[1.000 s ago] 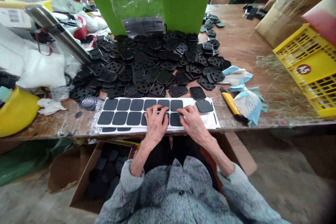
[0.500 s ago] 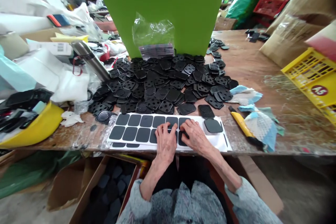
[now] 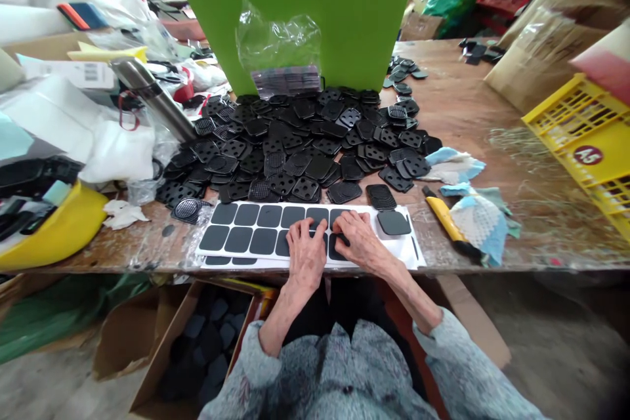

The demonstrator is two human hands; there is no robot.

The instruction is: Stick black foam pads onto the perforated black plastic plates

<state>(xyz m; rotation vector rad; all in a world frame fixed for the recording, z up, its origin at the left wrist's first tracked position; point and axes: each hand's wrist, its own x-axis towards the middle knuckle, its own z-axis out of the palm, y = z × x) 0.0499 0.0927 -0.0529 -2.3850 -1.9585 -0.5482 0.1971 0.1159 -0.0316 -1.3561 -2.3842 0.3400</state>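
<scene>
A white sheet (image 3: 242, 254) with rows of dark rounded-square pads (image 3: 238, 239) lies along the front edge of the bench, over a second similar sheet. My left hand (image 3: 306, 246) rests on it with fingers spread and fingertips pressing near the upper row. Just to its right, my right hand (image 3: 361, 239) has its fingers curled, with thumb and fingertips pinching the edge of a dark pad (image 3: 340, 238), mostly hidden by the hand. One loose dark piece (image 3: 394, 223) lies at the sheet's right end, below a ribbed black piece (image 3: 380, 196).
Behind the sheet spreads a heap of black plastic pieces (image 3: 295, 144) against a green panel (image 3: 295, 0). A yellow cutter (image 3: 445, 213) and rags (image 3: 480, 223) lie right; a steel flask (image 3: 152, 98) leans left. A carton (image 3: 142, 367) of dark pads stands below.
The whole view has shifted slightly, so the bench appears higher and further left. Both hands stay at nearly the same spots on the sheet.
</scene>
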